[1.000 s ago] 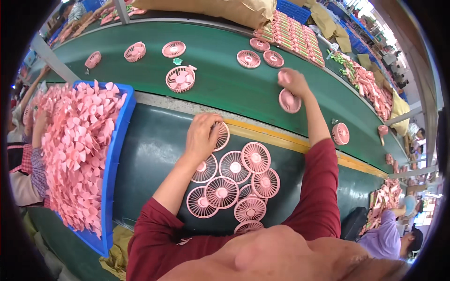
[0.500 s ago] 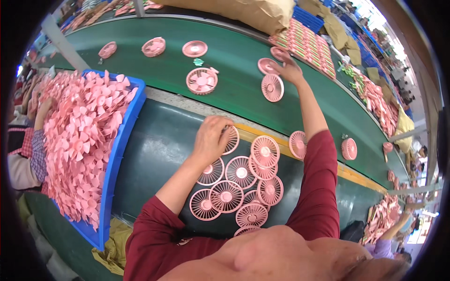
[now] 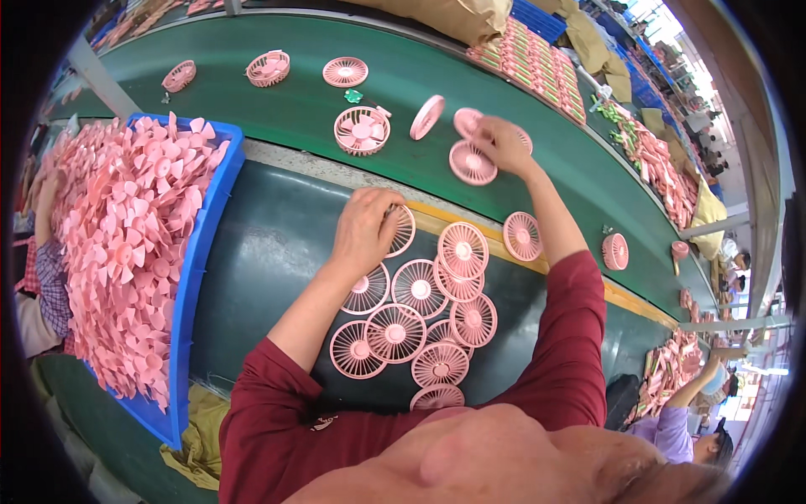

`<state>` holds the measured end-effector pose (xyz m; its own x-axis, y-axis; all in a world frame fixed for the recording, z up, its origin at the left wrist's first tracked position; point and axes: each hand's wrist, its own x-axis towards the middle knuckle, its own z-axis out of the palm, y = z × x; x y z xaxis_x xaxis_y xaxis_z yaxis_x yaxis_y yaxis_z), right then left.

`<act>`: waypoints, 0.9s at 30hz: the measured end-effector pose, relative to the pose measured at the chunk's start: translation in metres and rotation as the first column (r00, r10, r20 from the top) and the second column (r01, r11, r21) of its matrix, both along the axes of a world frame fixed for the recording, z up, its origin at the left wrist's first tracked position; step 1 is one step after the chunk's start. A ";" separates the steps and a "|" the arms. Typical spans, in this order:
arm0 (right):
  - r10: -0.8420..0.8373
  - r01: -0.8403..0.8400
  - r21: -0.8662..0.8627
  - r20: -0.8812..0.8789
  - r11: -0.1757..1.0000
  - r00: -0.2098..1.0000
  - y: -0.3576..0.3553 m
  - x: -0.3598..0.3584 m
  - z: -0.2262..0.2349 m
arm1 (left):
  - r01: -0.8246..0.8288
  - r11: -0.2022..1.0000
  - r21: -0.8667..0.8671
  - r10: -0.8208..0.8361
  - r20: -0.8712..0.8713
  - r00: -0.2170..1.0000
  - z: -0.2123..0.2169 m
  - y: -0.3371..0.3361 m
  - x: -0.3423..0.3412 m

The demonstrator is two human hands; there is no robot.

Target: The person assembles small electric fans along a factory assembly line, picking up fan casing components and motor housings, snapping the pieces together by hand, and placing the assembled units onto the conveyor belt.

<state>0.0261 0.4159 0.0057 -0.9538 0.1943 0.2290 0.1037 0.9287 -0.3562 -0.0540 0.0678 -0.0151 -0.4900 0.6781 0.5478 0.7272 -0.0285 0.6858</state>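
Observation:
My left hand (image 3: 367, 225) is closed on the edge of a pink round fan grille (image 3: 405, 233), at the strip between the dark work surface and the green belt. Over the belt, my right hand (image 3: 504, 144) has its fingers bent down on the edge of a pink grille (image 3: 473, 165). A second grille (image 3: 467, 123) lies just beyond it, and another (image 3: 525, 138) is partly hidden behind the hand. Left of these, one grille (image 3: 427, 118) stands tilted on its edge. Between my forearms several grilles (image 3: 395, 333) lie overlapping, spoked faces up.
A blue bin (image 3: 195, 290) heaped with pink fan blades (image 3: 138, 244) stands at the left. Along the green belt (image 3: 294, 118) lie a fan housing with blades (image 3: 362, 130) and other round parts. Beyond it is a tray of pink-and-green parts (image 3: 533, 67). Other people work at both sides.
My right hand has come slightly nearer and left, and the grilles around it have shifted. One now stands tilted farther left. My left hand keeps its grille by the strip. The whole view has shifted slightly.

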 end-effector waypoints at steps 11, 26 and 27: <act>0.125 -0.101 -0.349 0.048 0.932 0.991 -0.087 -0.020 0.070 | -0.016 1.000 -0.017 0.016 -0.001 1.000 0.000 -0.002 0.000; -0.129 0.118 0.112 0.094 0.987 0.987 -0.057 -0.190 0.006 | 0.017 0.999 0.028 -0.017 -0.005 1.000 -0.001 -0.001 0.002; -0.159 0.147 0.133 0.085 0.980 0.984 -0.049 -0.178 0.005 | 0.011 1.000 0.024 -0.011 -0.006 1.000 -0.002 -0.002 0.000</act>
<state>-0.1523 0.3670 0.0109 -0.9335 0.3152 0.1708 0.2759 0.9359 -0.2192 -0.0536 0.0661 -0.0168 -0.4792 0.6701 0.5668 0.7307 -0.0531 0.6806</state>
